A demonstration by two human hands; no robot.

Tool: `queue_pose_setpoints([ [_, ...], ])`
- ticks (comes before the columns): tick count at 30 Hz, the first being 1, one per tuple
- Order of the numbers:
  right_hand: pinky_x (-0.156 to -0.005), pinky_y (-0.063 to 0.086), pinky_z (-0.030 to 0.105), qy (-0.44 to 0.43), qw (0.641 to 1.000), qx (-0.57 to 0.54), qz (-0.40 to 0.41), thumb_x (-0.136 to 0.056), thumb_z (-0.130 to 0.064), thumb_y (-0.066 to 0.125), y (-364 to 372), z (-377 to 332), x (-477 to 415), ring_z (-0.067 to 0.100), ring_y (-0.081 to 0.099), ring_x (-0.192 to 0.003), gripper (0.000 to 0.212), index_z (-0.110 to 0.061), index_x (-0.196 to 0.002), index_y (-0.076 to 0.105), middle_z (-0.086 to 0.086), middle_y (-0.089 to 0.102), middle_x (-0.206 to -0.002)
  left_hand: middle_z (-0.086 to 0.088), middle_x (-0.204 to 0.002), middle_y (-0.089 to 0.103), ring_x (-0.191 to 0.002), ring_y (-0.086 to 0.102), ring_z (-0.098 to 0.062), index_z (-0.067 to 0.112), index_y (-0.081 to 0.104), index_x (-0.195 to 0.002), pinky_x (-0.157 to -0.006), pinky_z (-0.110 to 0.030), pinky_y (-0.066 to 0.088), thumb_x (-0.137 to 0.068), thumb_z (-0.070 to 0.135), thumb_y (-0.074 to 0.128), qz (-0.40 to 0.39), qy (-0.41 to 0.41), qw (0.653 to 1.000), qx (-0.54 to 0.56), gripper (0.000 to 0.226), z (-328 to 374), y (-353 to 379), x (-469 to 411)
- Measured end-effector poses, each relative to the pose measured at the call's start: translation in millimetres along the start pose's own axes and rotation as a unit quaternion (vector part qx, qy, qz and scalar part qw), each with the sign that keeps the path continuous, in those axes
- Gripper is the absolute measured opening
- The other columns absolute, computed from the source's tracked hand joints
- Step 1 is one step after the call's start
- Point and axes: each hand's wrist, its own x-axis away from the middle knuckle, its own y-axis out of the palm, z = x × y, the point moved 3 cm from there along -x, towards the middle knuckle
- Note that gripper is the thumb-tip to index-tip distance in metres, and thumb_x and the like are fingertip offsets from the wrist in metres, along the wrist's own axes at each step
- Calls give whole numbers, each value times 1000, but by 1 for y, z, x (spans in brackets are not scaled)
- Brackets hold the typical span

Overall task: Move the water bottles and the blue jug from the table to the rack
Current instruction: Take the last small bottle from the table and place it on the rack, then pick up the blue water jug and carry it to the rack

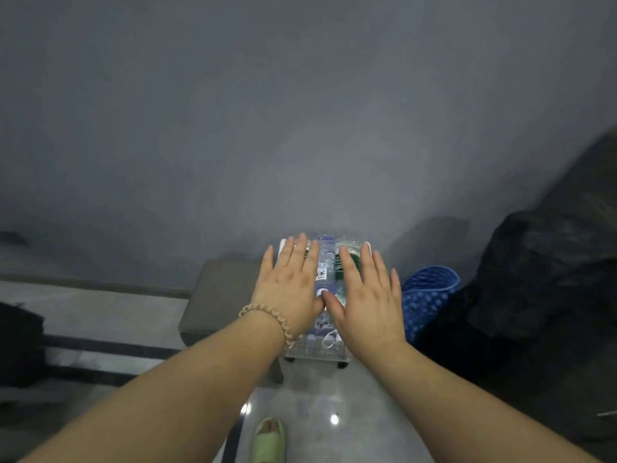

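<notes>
A low white wire rack (317, 352) on small wheels stands on the floor against the grey wall. Several clear water bottles lie on it side by side. One with a blue and white label (324, 262) shows between my hands, and one with a green label (347, 262) lies to its right. My left hand (290, 285) lies flat with fingers spread over the left bottles. My right hand (367, 295) lies flat over the right ones. Neither hand grips anything. No blue jug can be made out for certain.
A grey padded stool (217, 295) stands left of the rack. A blue perforated plastic object (430, 295) leans to the right, beside a large dark mass (541, 295). A foot in a green slipper (268, 439) stands on the glossy floor below.
</notes>
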Motion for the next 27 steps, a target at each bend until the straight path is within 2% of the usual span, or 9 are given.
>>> queue_pose_setpoints([
  [7,-115,5,47,-130,991,-14,26,-91,-52,43,-51,-73,56,25,4,-145,71,-28,-150,12,10,8,-159,-7,-157,4,-143,0,-22,17,-1,-148,-113,-47,-2,-88,56,36,66,-87,994,-28,81,-29,-92,113],
  [10,-116,5,47,-180,983,-28,29,-90,-50,47,-63,-121,86,25,1,-145,76,-29,-151,6,10,5,-159,-6,-157,-5,-143,-8,-22,18,-10,-147,-112,-46,-8,-89,55,38,74,-144,984,-70,83,-56,-121,173],
  [14,-116,9,48,-245,968,-43,42,-83,-45,63,-81,-182,132,25,3,-145,91,-29,-151,4,10,5,-159,-6,-157,-12,-142,-14,-22,20,-20,-143,-110,-46,-11,-90,54,39,87,-213,969,-94,87,-86,-152,258],
  [18,-116,3,46,-290,953,-65,54,-85,-45,59,-96,-245,206,22,-4,-145,91,-31,-149,-4,9,-1,-159,-3,-155,-16,-141,-16,-21,23,-31,-136,-109,-45,-11,-89,55,39,104,-262,952,-116,90,-109,-182,364],
  [22,-116,1,46,-334,936,-90,58,-89,-47,52,-99,-305,300,21,-9,-144,86,-31,-149,-8,8,-5,-159,-1,-155,-17,-141,-15,-21,25,-29,-139,-110,-46,-8,-88,55,40,115,-308,938,-109,90,-120,-204,475],
  [25,-114,-5,45,-344,932,-109,21,-90,-50,49,-92,-357,390,18,-20,-141,87,-35,-147,-14,5,-13,-158,-1,-154,-17,-142,-12,-24,26,-29,-139,-113,-49,-1,-87,61,32,103,-328,933,-110,88,-126,-220,583],
  [27,-114,-5,45,-359,924,-129,4,-89,-50,49,-90,-395,443,18,-21,-141,87,-35,-147,-14,4,-15,-158,-4,-156,-15,-143,-9,-26,26,-29,-139,-112,-49,0,-87,61,37,87,-347,923,-139,90,-134,-234,650],
])
